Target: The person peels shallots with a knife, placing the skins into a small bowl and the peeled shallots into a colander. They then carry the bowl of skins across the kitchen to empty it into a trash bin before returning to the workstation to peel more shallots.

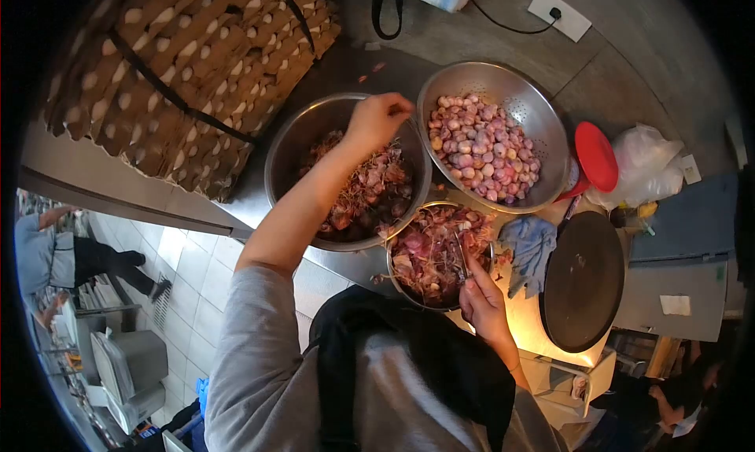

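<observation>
My left hand (381, 120) is over the far rim of a large steel bowl (275, 149), close to the colander (543, 110). Its fingers are pinched together, and I cannot make out what is between them. Under that arm, unpeeled shallots (358, 208) with dry roots fill the bowl. Peeled pink shallots (487, 149) lie in the perforated colander. My right hand (481, 295) grips a small knife (461, 255), blade pointing away from me, above a smaller pot (399, 283) heaped with shallot skins (429, 251).
Stacked egg trays (181, 66) tied with black straps stand at the left. Right of the pot lie a blue cloth (528, 247) and a round dark pan (583, 283). Behind are a red lid (596, 157) and plastic bags (645, 165). Another person (59, 251) walks at far left.
</observation>
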{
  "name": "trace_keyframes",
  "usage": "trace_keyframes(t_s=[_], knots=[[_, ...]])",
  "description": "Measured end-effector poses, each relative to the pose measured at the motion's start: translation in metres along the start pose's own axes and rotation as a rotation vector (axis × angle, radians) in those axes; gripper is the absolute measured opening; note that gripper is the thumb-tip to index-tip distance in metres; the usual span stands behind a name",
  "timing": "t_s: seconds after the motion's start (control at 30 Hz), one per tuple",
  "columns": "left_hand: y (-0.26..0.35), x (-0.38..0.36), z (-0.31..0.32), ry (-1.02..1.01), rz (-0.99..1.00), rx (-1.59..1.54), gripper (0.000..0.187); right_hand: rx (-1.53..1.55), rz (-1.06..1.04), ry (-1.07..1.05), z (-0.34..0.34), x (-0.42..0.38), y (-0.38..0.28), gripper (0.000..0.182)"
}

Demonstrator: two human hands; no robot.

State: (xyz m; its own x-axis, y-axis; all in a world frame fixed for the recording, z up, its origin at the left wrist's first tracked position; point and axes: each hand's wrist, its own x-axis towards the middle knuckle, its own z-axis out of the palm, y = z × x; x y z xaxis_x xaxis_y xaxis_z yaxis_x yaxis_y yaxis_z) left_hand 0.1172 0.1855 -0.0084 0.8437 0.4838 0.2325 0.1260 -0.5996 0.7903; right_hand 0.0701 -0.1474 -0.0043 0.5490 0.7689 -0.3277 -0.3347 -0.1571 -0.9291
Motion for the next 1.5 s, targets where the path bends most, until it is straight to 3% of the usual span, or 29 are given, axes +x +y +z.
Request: trace_keyframes(t_s=[0.1, 0.17, 0.4, 0.5, 0.6, 0.7, 0.8, 0.9, 1.03, 1.13, 1.37, 1.5], knots=[[-0.083, 0.000, 0.012, -0.063, -0.098, 0.253, 0.019, 0.009, 0.024, -0.032, 0.000, 0.001, -0.001, 0.042], [-0.095, -0.006, 0.017, -0.142, -0.123, 0.381, 0.024, 0.020, 0.025, -0.037, 0.002, 0.001, -0.005, 0.042], [-0.084, -0.013, 0.039, -0.306, -0.136, 0.716, 0.022, -0.013, 0.002, 0.000, 0.002, -0.003, -0.005, 0.046], [-0.081, -0.018, 0.037, -0.217, -0.191, 0.726, 0.027, 0.013, -0.023, -0.003, 0.000, -0.005, -0.002, 0.047], [-0.070, -0.017, 0.014, -0.459, -0.128, 0.599, 0.030, 0.016, -0.062, 0.012, 0.003, -0.006, -0.009, 0.047], [-0.020, -0.025, -0.018, -0.442, -0.182, 0.456, 0.028, -0.024, -0.128, 0.002, -0.002, -0.004, 0.000, 0.043], [-0.021, -0.042, -0.022, -0.242, -0.185, -0.217, 0.025, 0.016, -0.103, -0.044, 0.000, -0.002, -0.003, 0.042], [0.026, -0.082, -0.028, -0.208, -0.414, -0.875, 0.016, 0.051, -0.117, -0.046, 0.002, 0.001, 0.001, 0.043], [0.060, -0.131, 0.003, -0.294, -0.670, -1.373, 0.017, 0.073, -0.180, -0.080, 0.006, 0.001, -0.006, 0.043], [0.074, -0.155, 0.024, -0.368, -0.683, -1.546, 0.019, 0.055, -0.159, -0.066, 0.005, -0.002, -0.005, 0.042], [0.083, -0.171, 0.042, -0.135, -0.650, -1.500, 0.015, -0.394, -0.378, 0.012, 0.007, -0.006, -0.005, 0.041], [0.083, -0.177, 0.044, -0.122, -0.557, -1.387, 0.014, -0.402, -0.327, 0.009, 0.005, -0.010, -0.003, 0.042]])
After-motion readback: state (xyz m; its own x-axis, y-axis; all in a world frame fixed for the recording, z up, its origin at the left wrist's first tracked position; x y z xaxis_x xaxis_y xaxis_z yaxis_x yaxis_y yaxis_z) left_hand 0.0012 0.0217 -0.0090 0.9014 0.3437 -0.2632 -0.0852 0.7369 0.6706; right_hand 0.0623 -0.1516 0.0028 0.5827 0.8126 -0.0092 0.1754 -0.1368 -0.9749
